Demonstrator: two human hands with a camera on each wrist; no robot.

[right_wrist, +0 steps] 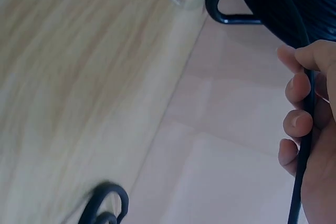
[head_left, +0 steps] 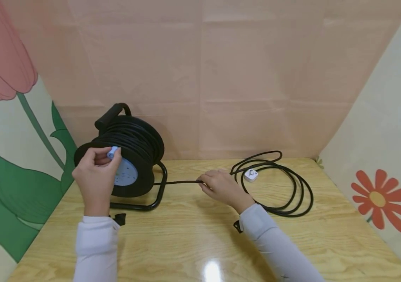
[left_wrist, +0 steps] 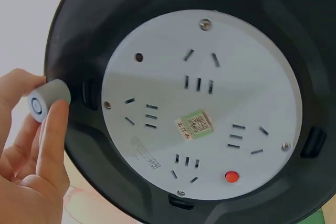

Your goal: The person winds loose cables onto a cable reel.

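Note:
A black cable reel (head_left: 133, 141) stands at the left of the table, wound with black cable. My left hand (head_left: 97, 172) pinches the small grey crank knob (left_wrist: 50, 99) on the rim of the reel's side, between thumb and fingers. The reel's pale round socket panel (left_wrist: 202, 103) has several sockets, a red button and a sticker. My right hand (head_left: 223, 187) grips the black cable (head_left: 183, 182), which runs straight from the reel to it; in the right wrist view the fingers curl round it. Beyond that hand, loose cable coils (head_left: 300, 188) lie on the table.
A white plug (head_left: 251, 175) lies inside the loose coils. The reel's black tube stand (head_left: 151, 205) rests on the wooden table (head_left: 172, 243). A pink sheet (head_left: 221, 78) hangs behind, and painted walls flank both sides.

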